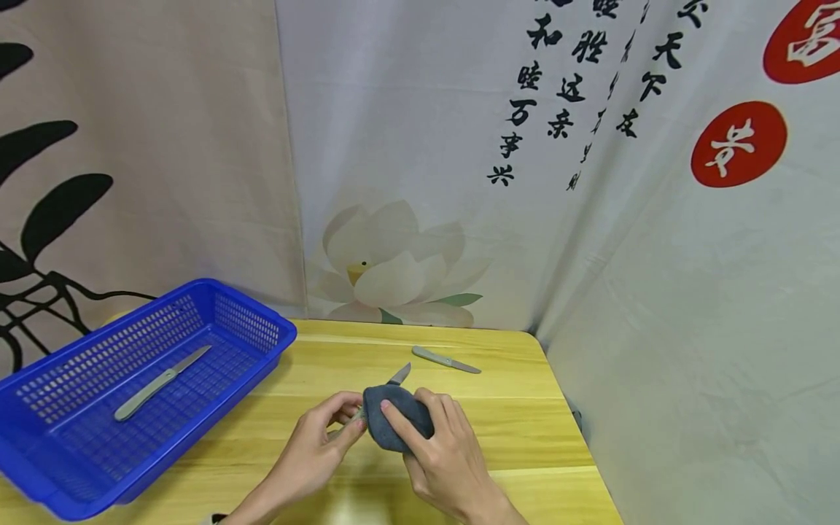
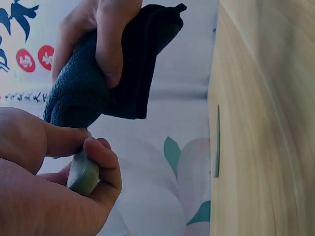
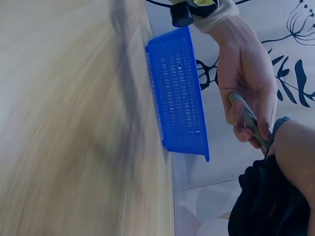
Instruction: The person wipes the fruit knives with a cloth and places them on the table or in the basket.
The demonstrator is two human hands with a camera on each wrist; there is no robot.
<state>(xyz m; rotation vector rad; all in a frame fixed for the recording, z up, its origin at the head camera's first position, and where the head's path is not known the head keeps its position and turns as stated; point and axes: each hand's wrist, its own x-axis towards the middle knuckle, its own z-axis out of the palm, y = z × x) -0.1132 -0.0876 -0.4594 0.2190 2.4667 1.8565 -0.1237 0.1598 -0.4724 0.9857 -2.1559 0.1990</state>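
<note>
My left hand (image 1: 319, 439) grips a knife by its pale green handle (image 2: 82, 173). The knife's blade (image 1: 399, 375) points up and away, its tip showing beyond a dark blue-grey cloth (image 1: 387, 423). My right hand (image 1: 448, 450) holds that folded cloth against the knife, fingers spread over it; the middle of the knife is hidden behind it. In the right wrist view the knife handle (image 3: 248, 118) lies in the left hand's fingers, with the cloth (image 3: 261, 196) bunched below. Both hands are above the table.
A second green-handled knife (image 1: 446, 360) lies on the wooden table (image 1: 525, 423) behind the hands. At the left stands a blue plastic basket (image 1: 262, 364) with another knife (image 1: 160, 385) inside. Printed curtains (image 1: 420, 146) hang behind and at the right of the table.
</note>
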